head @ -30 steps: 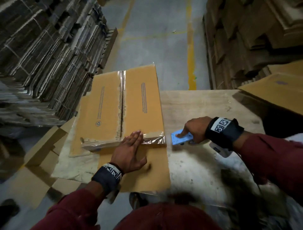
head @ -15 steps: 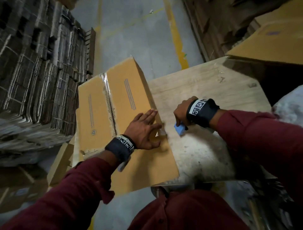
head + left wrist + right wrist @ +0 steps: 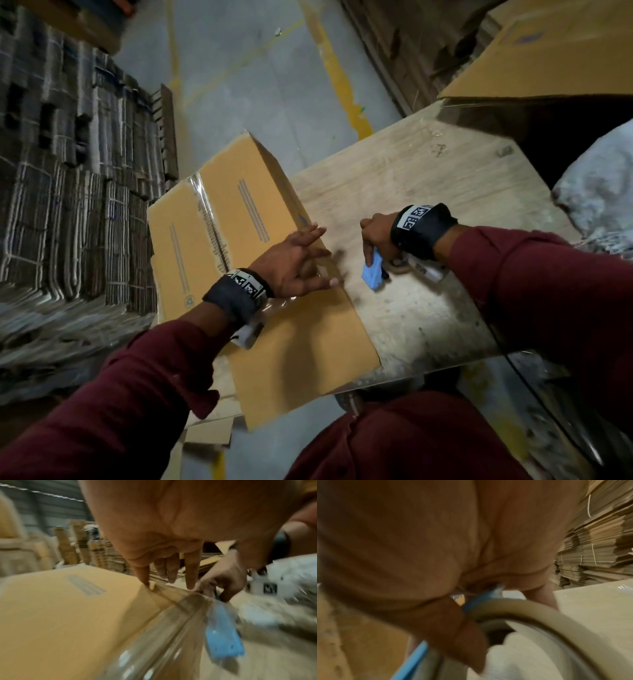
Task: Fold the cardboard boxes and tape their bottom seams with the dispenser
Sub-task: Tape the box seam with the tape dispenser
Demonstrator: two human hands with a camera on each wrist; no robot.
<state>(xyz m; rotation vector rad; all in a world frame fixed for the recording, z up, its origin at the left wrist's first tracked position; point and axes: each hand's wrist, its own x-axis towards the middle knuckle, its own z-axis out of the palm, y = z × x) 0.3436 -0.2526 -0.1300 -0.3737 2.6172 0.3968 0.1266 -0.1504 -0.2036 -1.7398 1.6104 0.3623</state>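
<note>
A brown cardboard box (image 3: 219, 236) stands on the wooden table (image 3: 428, 192), its folded bottom facing up with clear tape along the centre seam and down the near side. My left hand (image 3: 298, 263) lies flat on the box's near right corner, fingers straight, pressing the tape (image 3: 171, 615) there. Just right of the box, my right hand (image 3: 376, 236) grips the blue tape dispenser (image 3: 373, 272) low over the table. In the right wrist view the fingers curl round the dispenser (image 3: 412, 660) and its tape roll (image 3: 530, 618).
Tall stacks of flat cardboard (image 3: 68, 171) fill the left side beyond the table. Another large box (image 3: 548, 58) juts over the table's far right corner, with a pale bag (image 3: 599, 198) beside it. Grey floor with yellow lines (image 3: 335, 75) lies ahead.
The view has swung left and tilted. My left hand slid along the near edge to the box's right corner. The right hand drew the dispenser off the box and turned it downward.
</note>
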